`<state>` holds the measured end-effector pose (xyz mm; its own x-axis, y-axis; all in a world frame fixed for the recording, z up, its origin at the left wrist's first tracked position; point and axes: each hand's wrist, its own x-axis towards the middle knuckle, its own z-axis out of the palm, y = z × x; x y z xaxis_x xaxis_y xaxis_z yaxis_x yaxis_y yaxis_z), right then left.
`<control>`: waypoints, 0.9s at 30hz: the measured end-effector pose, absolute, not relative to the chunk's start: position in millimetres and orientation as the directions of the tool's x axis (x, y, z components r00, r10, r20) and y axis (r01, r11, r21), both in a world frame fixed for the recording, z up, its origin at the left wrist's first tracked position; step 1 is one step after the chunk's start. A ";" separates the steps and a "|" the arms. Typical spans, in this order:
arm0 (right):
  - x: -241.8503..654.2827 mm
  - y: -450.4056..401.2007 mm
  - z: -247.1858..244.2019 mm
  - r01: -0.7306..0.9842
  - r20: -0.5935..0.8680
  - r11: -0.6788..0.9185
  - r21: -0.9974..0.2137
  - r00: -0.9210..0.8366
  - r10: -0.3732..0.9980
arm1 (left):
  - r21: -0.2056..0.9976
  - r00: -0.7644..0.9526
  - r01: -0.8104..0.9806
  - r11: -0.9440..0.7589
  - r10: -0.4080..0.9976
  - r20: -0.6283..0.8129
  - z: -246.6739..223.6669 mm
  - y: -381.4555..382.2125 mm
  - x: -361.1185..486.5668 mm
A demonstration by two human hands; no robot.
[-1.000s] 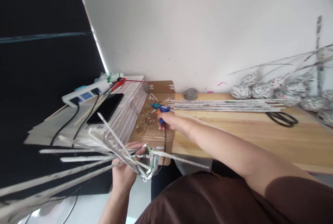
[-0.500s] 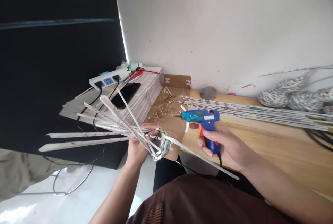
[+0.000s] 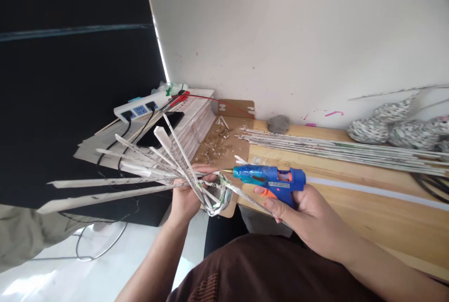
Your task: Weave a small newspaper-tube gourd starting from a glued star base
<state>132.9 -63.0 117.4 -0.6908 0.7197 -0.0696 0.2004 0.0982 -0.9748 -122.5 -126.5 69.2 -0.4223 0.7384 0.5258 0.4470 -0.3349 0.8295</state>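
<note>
My left hand (image 3: pixel 187 197) is closed around a woven piece of rolled paper strips (image 3: pixel 219 201), with several long strips fanning out to the left and one reaching right. In my right hand (image 3: pixel 301 208) is a blue glue gun (image 3: pixel 268 178) with an orange trigger. Its metal nozzle points left, at the upper rim of the woven piece; whether the two touch cannot be made out. My right thumb and fingers wrap the gun's handle, and the right-hand strip passes beneath the gun.
A stack of paper (image 3: pixel 199 124) bears a black phone (image 3: pixel 175 119) and a power strip (image 3: pixel 138 108). Long paper rolls (image 3: pixel 329 147) lie on the wooden table (image 3: pixel 372 208), beside woven pieces (image 3: pixel 372 129) and a grey lump (image 3: pixel 278 124). Scraps cover the brown cardboard (image 3: pixel 233 152).
The glue gun in my right hand has moved down and left, and its nozzle has come to the woven piece's rim. A white strip on the table now shows behind it.
</note>
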 end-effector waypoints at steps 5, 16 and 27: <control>134.5 -66.5 125.7 0.231 -0.021 0.196 -0.953 -0.697 0.717 | 0.830 -0.418 0.449 -0.330 0.744 0.522 69.8 -124.8 -121.1; 139.4 -68.6 120.6 0.270 0.118 0.393 -0.879 -0.675 0.728 | 0.814 -0.380 0.470 -0.341 0.755 0.535 71.7 -125.6 -121.0; 140.7 -70.1 128.4 0.304 0.098 0.466 -0.831 -0.746 0.659 | 0.785 -0.364 0.530 -0.320 0.750 0.552 76.2 -129.8 -117.3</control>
<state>140.7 -70.1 128.4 -0.7457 0.6591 0.0976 0.3036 0.4665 -0.8308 -117.3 -129.8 76.2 -0.3643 0.7503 0.5517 0.5304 -0.3198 0.7851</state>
